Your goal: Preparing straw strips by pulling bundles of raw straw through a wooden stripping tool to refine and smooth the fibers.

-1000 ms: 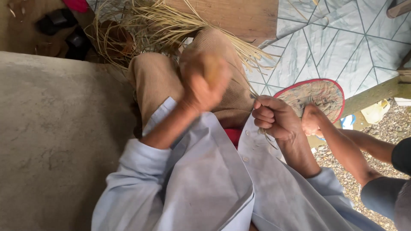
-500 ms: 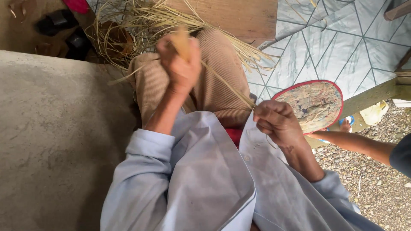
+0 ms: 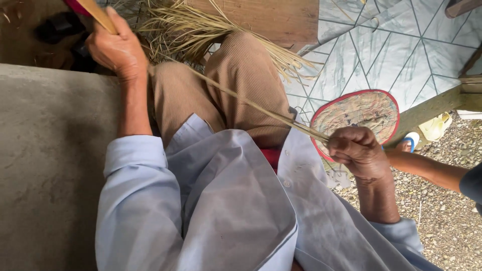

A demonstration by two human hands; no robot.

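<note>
My left hand is stretched out to the upper left, closed on a flat tan stick-like tool. A long dry straw strand runs taut from that hand across my brown-trousered knees to my right hand, which is clenched on the strand's other end by my right hip. A heap of loose straw lies on the floor beyond my knees. I wear a pale blue shirt.
A round woven fan with a red rim lies on the patterned tile floor at my right. Another person's forearm reaches in from the right over gravel. A grey concrete slab fills the left; a wooden board lies ahead.
My left hand has swept from my knees up and out to the far upper left, drawing the straw strand out long and taut. My right hand has stayed clenched by my hip.
</note>
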